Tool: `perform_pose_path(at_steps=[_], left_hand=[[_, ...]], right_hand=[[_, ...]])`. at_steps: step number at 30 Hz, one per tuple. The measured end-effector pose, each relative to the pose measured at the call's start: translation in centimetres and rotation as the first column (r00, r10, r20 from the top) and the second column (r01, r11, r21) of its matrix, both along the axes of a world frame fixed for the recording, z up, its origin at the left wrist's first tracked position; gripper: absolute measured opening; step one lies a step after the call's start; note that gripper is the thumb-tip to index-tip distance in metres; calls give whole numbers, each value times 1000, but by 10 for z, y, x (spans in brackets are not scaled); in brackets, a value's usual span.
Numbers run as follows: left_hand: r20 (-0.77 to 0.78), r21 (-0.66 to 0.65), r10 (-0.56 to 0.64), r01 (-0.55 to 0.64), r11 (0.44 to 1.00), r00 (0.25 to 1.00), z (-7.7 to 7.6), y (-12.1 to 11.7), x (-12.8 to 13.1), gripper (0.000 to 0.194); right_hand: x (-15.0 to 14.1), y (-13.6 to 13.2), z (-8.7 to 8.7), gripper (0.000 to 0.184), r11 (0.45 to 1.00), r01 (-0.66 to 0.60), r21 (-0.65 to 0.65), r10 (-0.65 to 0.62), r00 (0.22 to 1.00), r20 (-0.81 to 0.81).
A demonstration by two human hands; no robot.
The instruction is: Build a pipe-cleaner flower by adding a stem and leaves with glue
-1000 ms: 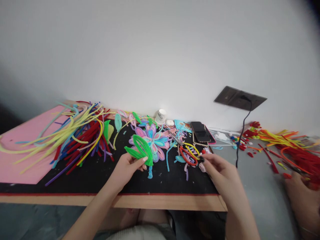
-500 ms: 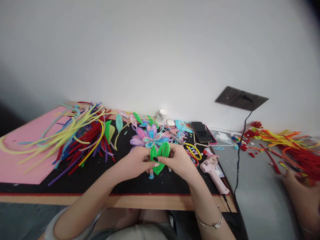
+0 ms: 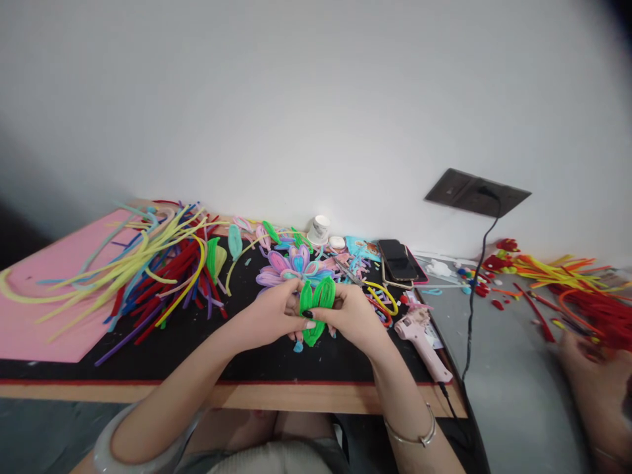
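Between my two hands is a green pipe-cleaner leaf (image 3: 323, 297) made of bent loops, held upright above the black mat. My left hand (image 3: 276, 315) is closed on its left side, thumb at the front. From the right, my right hand (image 3: 348, 316) pinches it, a dark-nailed thumb lying across the middle; its other fingers are partly hidden behind the leaf. Just behind my hands rests a large pipe-cleaner flower (image 3: 291, 263) with purple, pink and blue petals, its lower part covered by my hands and the leaf.
A heap of loose pipe cleaners (image 3: 162, 270) lies left, partly over pink sheet (image 3: 44, 296). To the right are a pink glue gun (image 3: 424, 349), scissors (image 3: 348, 270) and a phone (image 3: 397, 260). A paper cup (image 3: 319, 230) stands behind. Another person's hand (image 3: 592, 375) is far right.
The two loops of the green leaf have come closer together and turned slightly between my fingers. Both hands keep nearly the same place and grip.
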State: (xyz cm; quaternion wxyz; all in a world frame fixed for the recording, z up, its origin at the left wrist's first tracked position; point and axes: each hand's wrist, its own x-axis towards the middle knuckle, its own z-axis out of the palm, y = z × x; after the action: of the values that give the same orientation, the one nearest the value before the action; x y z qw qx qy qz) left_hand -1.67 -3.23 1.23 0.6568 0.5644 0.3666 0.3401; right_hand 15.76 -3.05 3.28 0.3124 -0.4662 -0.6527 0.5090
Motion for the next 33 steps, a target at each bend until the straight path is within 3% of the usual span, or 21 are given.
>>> perform_pose_path(at_steps=[4,7,11,14,17,20,26,29,33], left_hand=[[-93,4,-50,51,999,994,2,0,1,43],[-113,8,-88,89,996,990,5,1,-1,42],[-127,22,-112,116,993,986,7,4,-17,36],[-314,60,-4,24,998,950,1,3,-30,24],[-527,112,110,-59,992,843,-9,-3,-29,29],[-680,186,174,-61,981,712,-17,-10,-14,28],[-825,372,356,-54,927,440,-23,-18,16,23],[-864,364,365,-70,929,347,-23,-21,24,22],[-905,323,321,-42,946,278,-17,-24,31,24]], right_hand=[[1,1,-1,3,998,-64,-12,64,998,14],[4,1,-1,3,999,-42,-6,42,999,-26],[15,-2,-3,12,978,205,-33,-208,975,-84],[26,-4,-11,22,904,426,-27,-424,888,-177],[32,-8,-22,26,835,550,-25,-535,800,-272],[31,-12,-30,29,800,599,-40,-580,754,-309],[32,-18,-35,29,758,651,-37,-623,707,-335],[33,-19,-37,30,740,672,-35,-639,686,-348],[33,-20,-40,29,717,696,-41,-662,662,-351]])
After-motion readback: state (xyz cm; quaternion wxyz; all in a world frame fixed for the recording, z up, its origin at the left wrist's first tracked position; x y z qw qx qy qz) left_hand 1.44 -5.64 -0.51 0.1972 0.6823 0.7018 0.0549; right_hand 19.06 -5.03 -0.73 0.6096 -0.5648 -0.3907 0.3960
